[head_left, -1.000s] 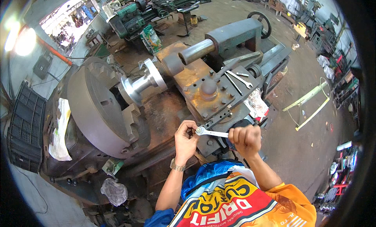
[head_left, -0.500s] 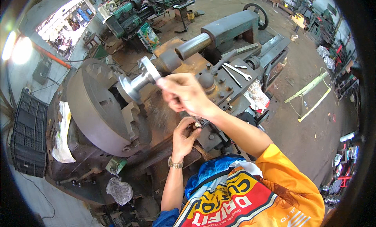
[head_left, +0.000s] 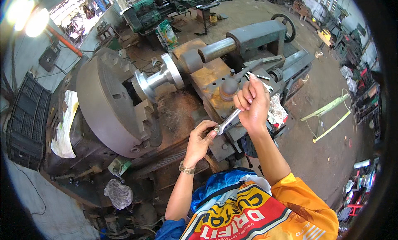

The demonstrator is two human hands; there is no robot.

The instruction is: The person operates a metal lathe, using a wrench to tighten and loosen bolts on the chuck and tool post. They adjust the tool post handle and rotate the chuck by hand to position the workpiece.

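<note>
My right hand (head_left: 253, 105) is closed round the handle of a steel wrench (head_left: 230, 119), which slants down to the left. The wrench's head sits at a small bolt (head_left: 216, 130) on the near side of the lathe's tool post. My left hand (head_left: 200, 141) is closed there, thumb and fingertips pinched at the wrench's head; they partly hide the bolt. Beyond my hands is the dark, rounded tool-post clamp (head_left: 229, 89). A shiny flanged metal workpiece (head_left: 159, 80) is mounted in the big lathe chuck (head_left: 110, 111), left of my hands.
The tailstock (head_left: 257, 35) stands at the far right of the lathe. Another wrench (head_left: 267, 87) and a crumpled rag (head_left: 277, 109) lie to the right of my right hand. A cloth (head_left: 65, 124) hangs on the headstock. A yellow-green frame (head_left: 327, 115) lies on the floor.
My right hand has swung right, away from the workpiece, bringing the wrench handle round with it. My left hand stays at the bolt. The view has shifted slightly.
</note>
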